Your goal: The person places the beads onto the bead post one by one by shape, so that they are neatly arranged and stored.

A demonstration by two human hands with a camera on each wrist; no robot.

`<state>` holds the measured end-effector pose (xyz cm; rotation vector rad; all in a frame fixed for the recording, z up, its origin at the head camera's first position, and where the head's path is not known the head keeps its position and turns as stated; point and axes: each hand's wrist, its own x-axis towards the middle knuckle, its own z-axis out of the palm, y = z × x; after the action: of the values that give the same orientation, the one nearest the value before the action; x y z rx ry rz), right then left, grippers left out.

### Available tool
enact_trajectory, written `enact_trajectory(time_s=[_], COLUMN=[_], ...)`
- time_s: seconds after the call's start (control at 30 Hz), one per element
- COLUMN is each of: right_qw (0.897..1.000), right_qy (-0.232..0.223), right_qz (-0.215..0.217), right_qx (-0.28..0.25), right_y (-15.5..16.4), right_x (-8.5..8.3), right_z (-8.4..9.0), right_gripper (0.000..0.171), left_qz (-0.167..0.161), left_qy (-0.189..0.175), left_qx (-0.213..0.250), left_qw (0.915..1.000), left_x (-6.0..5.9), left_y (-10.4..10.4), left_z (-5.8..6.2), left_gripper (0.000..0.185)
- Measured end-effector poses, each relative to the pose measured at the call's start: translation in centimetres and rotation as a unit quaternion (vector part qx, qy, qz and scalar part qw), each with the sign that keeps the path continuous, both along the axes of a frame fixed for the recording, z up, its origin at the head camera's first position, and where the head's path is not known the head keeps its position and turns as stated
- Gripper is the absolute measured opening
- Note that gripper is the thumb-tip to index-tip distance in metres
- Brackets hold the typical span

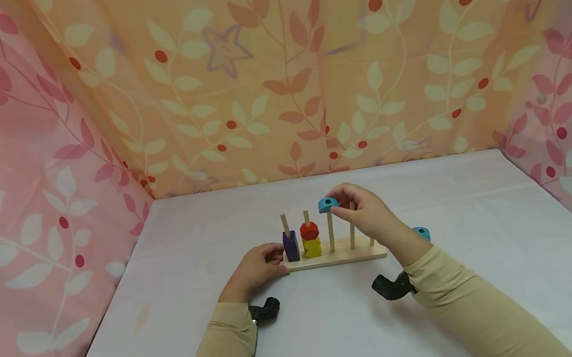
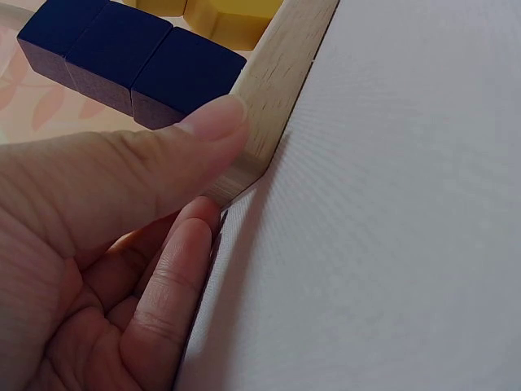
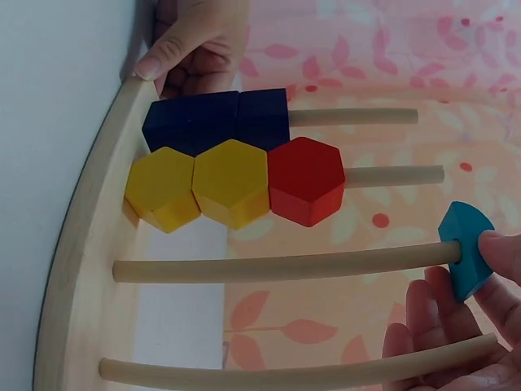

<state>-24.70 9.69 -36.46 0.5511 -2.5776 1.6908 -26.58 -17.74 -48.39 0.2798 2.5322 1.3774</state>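
A wooden peg stacker (image 1: pixel 337 260) with several upright pegs stands on the table. My left hand (image 1: pixel 255 268) holds its left end, the thumb (image 2: pixel 216 122) on the base's corner and the other fingers curled beside it. At the top of the third peg (image 3: pixel 285 266), my right hand (image 1: pixel 370 215) pinches a light-blue half-round block (image 3: pixel 466 248) with a hole in it. The peg's tip meets that hole. Dark blue square blocks (image 3: pixel 216 120) fill the lower part of the first peg. On the second, a red hexagonal block (image 3: pixel 307 181) sits above two yellow hexagonal blocks (image 3: pixel 231 181).
Another light-blue block (image 1: pixel 422 233) lies on the table right of the stacker, partly hidden by my right forearm. White cloth (image 1: pixel 318 332) covers the table. Floral curtains (image 1: pixel 272 83) hang behind and at both sides. Black wrist-camera mounts (image 1: pixel 391 287) jut inward from my wrists.
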Motion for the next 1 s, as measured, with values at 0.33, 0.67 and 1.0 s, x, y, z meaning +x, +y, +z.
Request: enact_trajectory(time_s=[0.33,0.67,1.0], right_qw=[1.000,0.997,0.991], right_qy=[-0.006,-0.041,-0.092], right_qz=[-0.023,-0.050,-0.073], right_qx=[-0.014,-0.050,-0.060], right_y=[-0.1,-0.5,-0.7], right_x=[0.0,0.0,0.1], right_z=[-1.0,-3.0,-6.2], right_gripper=[0.028,0.052,0.029], left_qz=[0.010,-0.002,-0.002], left_qy=[-0.007,0.002,0.003], left_qx=[0.005,0.003,-0.002], left_qw=[0.9999,1.0000,1.0000], left_x=[-0.2,-0.3,-0.2], left_y=[0.0,0.0,-0.1], left_z=[-0.1,-0.1,-0.4], left_gripper=[0.050,0.051,0.050])
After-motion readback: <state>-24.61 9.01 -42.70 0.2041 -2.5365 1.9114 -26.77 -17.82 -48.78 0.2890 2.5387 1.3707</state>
